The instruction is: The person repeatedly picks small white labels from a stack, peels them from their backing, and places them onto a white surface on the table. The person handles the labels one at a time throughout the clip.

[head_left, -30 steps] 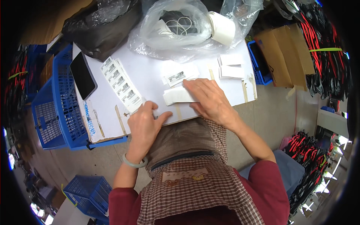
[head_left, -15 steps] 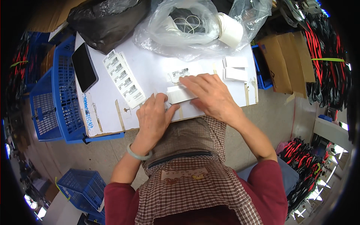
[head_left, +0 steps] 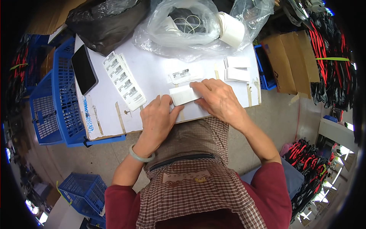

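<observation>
Seen from above, a person in dark red sleeves and a brown checked apron (head_left: 198,191) works with bare hands at a white tabletop (head_left: 152,72). A blank white rectangular stack of paper slips (head_left: 181,94) lies near the front edge, between the two hands. The right hand (head_left: 221,100) pinches the stack's right end between thumb and fingers. The left hand (head_left: 158,116), a pale bangle (head_left: 141,154) on its wrist, is at the stack's lower left corner, thumb and forefinger parted; whether they grip it, I cannot tell. Just beyond the stack lie white printed labels (head_left: 181,74); to the left is a long white strip of barcode labels (head_left: 124,81), then a black phone (head_left: 84,70). Small white paper bundles (head_left: 237,74) sit to the right. At the back are a black plastic bag (head_left: 103,28), a clear plastic bag (head_left: 164,44) and a thick white roll (head_left: 233,30).
</observation>
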